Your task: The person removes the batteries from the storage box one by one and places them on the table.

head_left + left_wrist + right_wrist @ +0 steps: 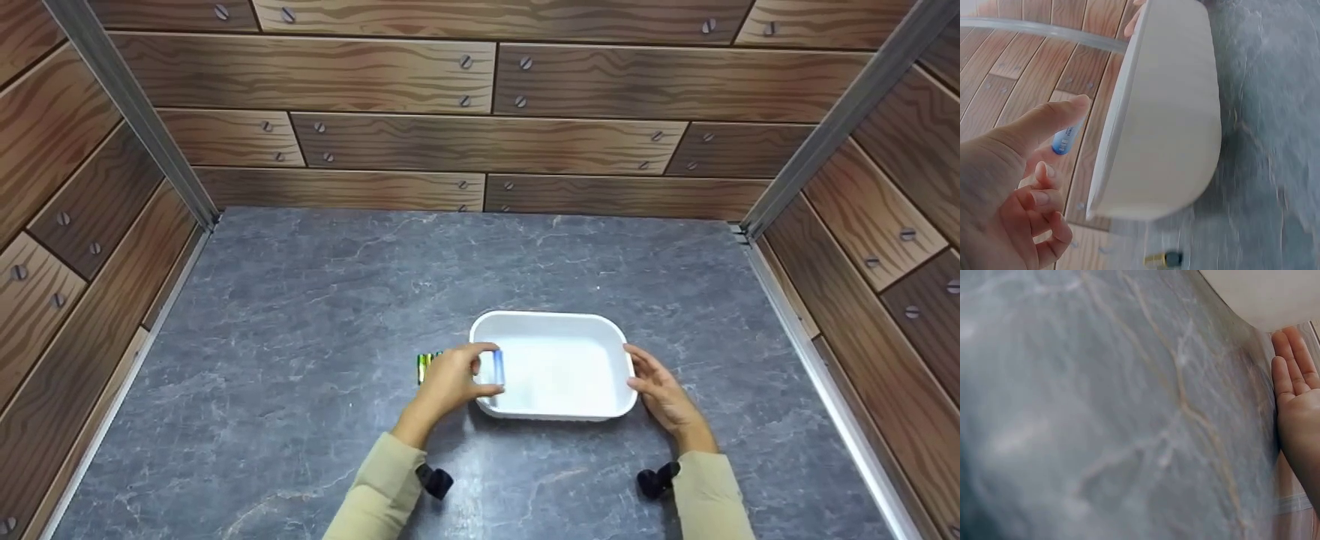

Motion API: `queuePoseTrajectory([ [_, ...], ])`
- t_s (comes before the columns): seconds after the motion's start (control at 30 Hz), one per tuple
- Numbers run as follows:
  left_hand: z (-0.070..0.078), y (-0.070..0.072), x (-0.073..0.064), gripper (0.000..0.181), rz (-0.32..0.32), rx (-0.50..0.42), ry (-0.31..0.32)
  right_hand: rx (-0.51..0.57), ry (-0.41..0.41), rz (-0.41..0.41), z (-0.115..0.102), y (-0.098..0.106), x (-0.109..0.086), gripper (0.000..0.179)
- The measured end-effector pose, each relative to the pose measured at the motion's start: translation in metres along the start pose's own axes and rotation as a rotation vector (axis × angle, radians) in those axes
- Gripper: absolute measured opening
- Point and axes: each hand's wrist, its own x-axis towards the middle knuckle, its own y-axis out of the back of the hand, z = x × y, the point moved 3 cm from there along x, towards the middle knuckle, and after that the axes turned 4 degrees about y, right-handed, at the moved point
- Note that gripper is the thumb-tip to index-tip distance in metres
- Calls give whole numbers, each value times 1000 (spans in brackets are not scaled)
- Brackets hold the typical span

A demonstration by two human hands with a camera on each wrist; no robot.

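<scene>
My left hand pinches a small blue-and-white battery between thumb and fingers, over the left end of a white plastic tub. In the left wrist view, part of the battery shows behind the thumb, close to the tub's rim; the other fingers are loosely bent. My right hand touches the tub's right end with its fingertips. Its fairly straight fingers lie by the tub's outer side in the right wrist view. Several green-and-gold batteries lie left of the tub, partly hidden by my left hand.
The tub stands on a grey marbled tabletop. Wood-patterned panels rise at the back and both sides, with metal rails along the corners. A dark wrist camera sits by the left sleeve, another by the right.
</scene>
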Motion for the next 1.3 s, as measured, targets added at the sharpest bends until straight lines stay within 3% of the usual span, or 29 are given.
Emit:
queuePoseTrajectory([
  [0.33,-36,23,-18,60,27,-36,98,4,4,2,0,0,-1,52],
  [0.53,-51,32,-24,58,38,-51,150,13,16,-12,2,2,1,52],
  [0.7,-61,35,-26,59,17,-74,185,14,12,-3,3,2,1,53],
  [0.9,-75,37,-29,58,14,-19,214,-6,-5,28,1,1,0,50],
  [1.03,-88,37,-29,58,-7,-30,254,-20,-19,53,0,0,0,50],
  [1.3,-110,36,-25,60,-42,-4,336,-1,3,17,2,1,0,52],
])
